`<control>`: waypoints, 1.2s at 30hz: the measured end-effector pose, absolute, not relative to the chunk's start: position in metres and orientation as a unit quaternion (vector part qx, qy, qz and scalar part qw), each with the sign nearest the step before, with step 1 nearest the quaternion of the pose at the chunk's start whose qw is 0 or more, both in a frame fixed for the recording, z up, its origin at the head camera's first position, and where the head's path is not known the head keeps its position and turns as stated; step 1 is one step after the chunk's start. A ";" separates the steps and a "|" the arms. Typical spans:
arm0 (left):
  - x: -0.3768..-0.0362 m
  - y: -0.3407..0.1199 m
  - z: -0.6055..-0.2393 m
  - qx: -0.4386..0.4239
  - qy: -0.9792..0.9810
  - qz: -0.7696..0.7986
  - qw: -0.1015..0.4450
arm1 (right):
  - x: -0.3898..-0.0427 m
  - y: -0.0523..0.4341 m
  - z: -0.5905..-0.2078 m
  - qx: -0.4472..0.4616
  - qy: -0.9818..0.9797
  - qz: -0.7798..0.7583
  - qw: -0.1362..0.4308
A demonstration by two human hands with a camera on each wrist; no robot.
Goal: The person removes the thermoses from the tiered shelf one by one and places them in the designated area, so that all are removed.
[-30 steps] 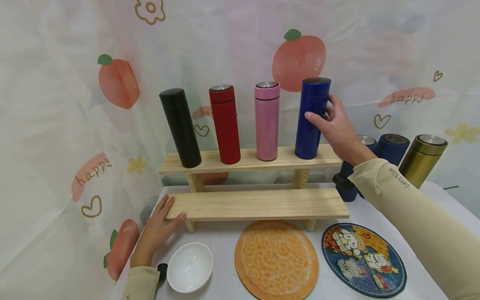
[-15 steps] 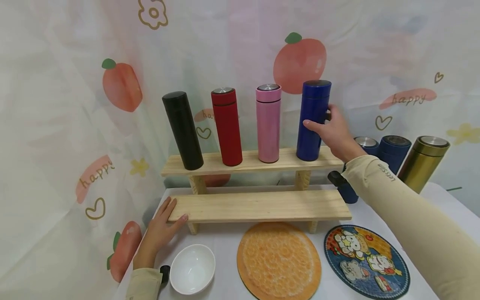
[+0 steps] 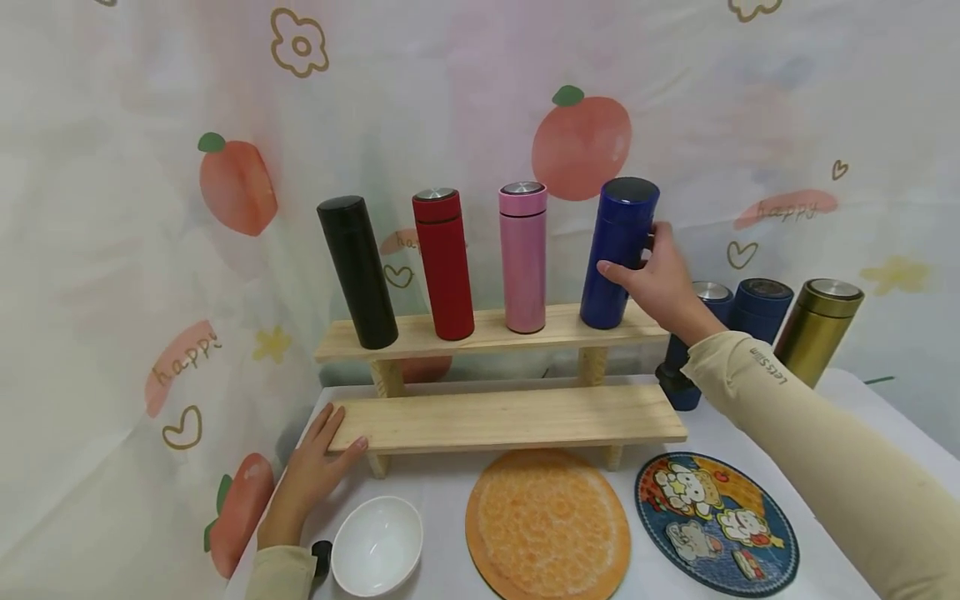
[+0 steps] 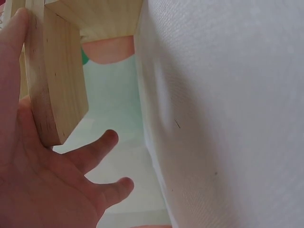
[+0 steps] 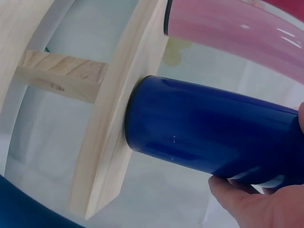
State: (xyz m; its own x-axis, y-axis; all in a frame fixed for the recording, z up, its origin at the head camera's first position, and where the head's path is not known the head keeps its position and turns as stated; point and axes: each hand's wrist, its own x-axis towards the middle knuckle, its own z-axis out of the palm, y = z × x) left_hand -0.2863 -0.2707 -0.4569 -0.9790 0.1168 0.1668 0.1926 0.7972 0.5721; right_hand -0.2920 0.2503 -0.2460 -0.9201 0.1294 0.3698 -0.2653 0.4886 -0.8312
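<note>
My right hand (image 3: 663, 279) grips a dark blue thermos bottle (image 3: 613, 250) from its right side, thumb across the front. The bottle tilts to the right, its base at the right end of the wooden upper shelf (image 3: 487, 323). In the right wrist view, the base edge of the blue bottle (image 5: 204, 128) meets the board. Pink (image 3: 523, 267), red (image 3: 444, 275) and black (image 3: 358, 275) bottles stand in a row to its left. My left hand (image 3: 315, 467) rests against the left end of the lower shelf (image 3: 510, 421), thumb at the front edge; two fingers extend freely in the left wrist view.
A white bowl (image 3: 377, 546) stands beside my left wrist. A round bread-patterned mat (image 3: 549, 529) and a round cartoon mat (image 3: 716, 525) lie before the shelf. To the right stand a gold bottle (image 3: 817, 333) and navy bottles (image 3: 761, 308), partly behind my sleeve.
The blue bottle's top has leaned further right, while its base stays in place. My right hand has moved lower on it. The head view has tilted up slightly; my left hand stays on the shelf.
</note>
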 end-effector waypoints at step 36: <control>-0.285 -0.270 -0.453 -0.088 -0.948 -0.301 0.048 | -0.207 0.312 -0.247 0.008 -0.844 0.475 0.251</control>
